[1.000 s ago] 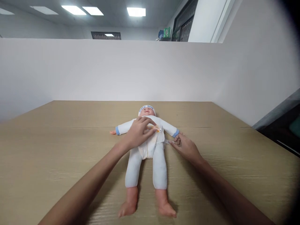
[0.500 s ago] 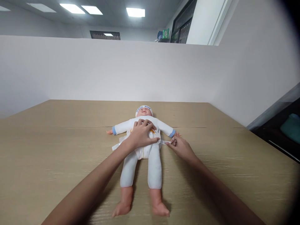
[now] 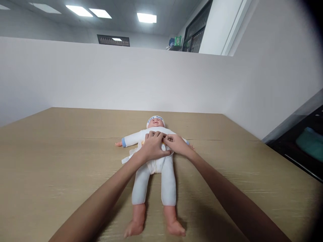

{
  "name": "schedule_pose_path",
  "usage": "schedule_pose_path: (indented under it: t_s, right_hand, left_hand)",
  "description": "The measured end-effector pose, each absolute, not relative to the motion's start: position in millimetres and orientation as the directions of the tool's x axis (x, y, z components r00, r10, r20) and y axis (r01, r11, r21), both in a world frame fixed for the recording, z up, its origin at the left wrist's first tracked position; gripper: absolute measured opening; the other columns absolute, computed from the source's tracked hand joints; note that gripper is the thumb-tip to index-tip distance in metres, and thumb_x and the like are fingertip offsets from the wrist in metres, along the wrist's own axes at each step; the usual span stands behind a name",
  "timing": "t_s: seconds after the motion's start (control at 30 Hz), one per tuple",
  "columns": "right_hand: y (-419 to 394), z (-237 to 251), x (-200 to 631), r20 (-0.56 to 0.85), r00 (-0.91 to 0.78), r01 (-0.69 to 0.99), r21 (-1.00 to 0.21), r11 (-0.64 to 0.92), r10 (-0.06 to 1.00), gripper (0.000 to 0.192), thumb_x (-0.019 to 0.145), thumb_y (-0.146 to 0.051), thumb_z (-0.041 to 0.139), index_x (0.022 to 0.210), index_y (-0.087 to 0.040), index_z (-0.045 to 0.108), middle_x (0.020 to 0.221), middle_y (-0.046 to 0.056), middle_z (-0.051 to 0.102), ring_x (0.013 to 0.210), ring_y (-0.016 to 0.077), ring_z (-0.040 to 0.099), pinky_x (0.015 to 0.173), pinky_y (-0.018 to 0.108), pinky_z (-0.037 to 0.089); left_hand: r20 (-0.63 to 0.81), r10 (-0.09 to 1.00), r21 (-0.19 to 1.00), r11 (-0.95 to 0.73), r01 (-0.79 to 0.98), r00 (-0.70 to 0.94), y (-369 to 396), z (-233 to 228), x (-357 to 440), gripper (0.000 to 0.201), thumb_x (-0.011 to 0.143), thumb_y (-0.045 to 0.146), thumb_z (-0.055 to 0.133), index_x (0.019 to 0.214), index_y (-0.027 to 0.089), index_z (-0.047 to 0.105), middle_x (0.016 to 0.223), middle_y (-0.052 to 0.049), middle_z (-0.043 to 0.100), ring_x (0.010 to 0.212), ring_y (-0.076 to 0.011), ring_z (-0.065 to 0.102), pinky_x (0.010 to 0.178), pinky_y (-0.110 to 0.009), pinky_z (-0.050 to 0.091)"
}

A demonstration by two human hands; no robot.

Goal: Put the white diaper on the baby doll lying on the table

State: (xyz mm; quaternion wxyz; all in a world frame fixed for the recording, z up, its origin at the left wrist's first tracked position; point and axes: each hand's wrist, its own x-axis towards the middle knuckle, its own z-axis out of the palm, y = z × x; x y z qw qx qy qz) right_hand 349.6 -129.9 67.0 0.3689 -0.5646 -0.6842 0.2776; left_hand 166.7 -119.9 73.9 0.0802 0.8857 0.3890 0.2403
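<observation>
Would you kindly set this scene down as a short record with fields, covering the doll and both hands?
Doll: on its back, arms spread, on the table
Diaper: around its hips; white tab sticking out, picture left
Left hand: spread over diaper's front
Right hand: beside it, fingers bent; grip unclear
Behind: white partition

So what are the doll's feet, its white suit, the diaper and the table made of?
The feet: probably soft plastic or vinyl, smooth and evenly pink.
The suit: looks like matte cloth, with no gloss and blue cuffs.
The diaper: seems thin and papery, white and slightly crinkled.
The table: wood or wood-look laminate; streaky tan grain, faint sheen.
</observation>
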Motion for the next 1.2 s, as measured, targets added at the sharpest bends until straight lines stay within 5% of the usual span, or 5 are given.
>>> schedule_pose_path:
  t_s: [0.2,0.43,0.63,0.87,1.2]
  right_hand:
    - [-170.3,37.1,343.0,0.552,-0.073,0.551,-0.672,0.495,0.830,0.027,0.107,-0.046,0.056,0.118,-0.025,0.070,0.124,0.010,0.074,0.119,0.0276,0.067,0.107,0.044,0.053]
    - [-200.3,7.9,355.9,0.528,-0.331,0.626,-0.498,0.601,0.782,0.058,0.115,-0.042,0.040,0.172,-0.032,0.032,0.179,0.005,0.035,0.166,0.0269,0.029,0.136,0.055,0.025]
    - [-193.2,36.2,333.8,0.619,-0.204,0.665,-0.481,0.571,0.759,0.046,0.114,-0.038,0.042,0.157,-0.028,0.053,0.161,0.009,0.058,0.151,0.0291,0.049,0.129,0.055,0.035]
    - [-155.5,69.6,283.0,0.577,-0.179,0.726,-0.469,0.502,0.797,0.015,0.102,-0.038,0.064,0.096,-0.025,0.060,0.099,0.006,0.070,0.097,0.0266,0.063,0.090,0.040,0.048]
    - [-130.5,62.5,268.3,0.430,-0.136,0.844,-0.421,0.331,0.892,0.035,0.089,-0.047,0.074,0.081,-0.026,0.047,0.085,0.001,0.062,0.081,0.0228,0.055,0.073,0.034,0.033]
  left_hand:
    - [0.280,0.740,0.537,-0.649,0.539,0.611,-110.9,80.7,154.0,0.077,0.072,0.046,0.089,0.139,0.025,0.058,0.143,-0.010,0.068,0.133,-0.0421,0.052,0.113,-0.063,0.042]
    - [0.394,0.713,0.740,-0.621,0.260,0.580,-112.1,64.5,97.3,0.048,0.107,0.051,0.056,0.149,0.028,0.053,0.157,-0.009,0.058,0.146,-0.0283,0.054,0.123,-0.047,0.045]
    - [0.426,0.801,0.530,-0.598,0.602,0.421,-122.7,15.8,32.8,0.040,0.109,0.042,0.044,0.141,0.021,0.054,0.145,-0.015,0.062,0.138,-0.0312,0.055,0.120,-0.053,0.042]
    - [0.277,0.915,0.302,-0.373,0.877,0.293,-134.1,16.6,18.8,0.034,0.097,0.055,0.060,0.103,0.021,0.060,0.112,-0.016,0.070,0.111,-0.0392,0.064,0.097,-0.053,0.047]
    - [0.029,0.945,0.811,-0.213,0.545,0.326,-114.6,53.7,4.0,0.053,0.092,0.068,0.058,0.066,0.023,0.050,0.066,0.002,0.049,0.065,-0.0173,0.045,0.066,-0.031,0.032]
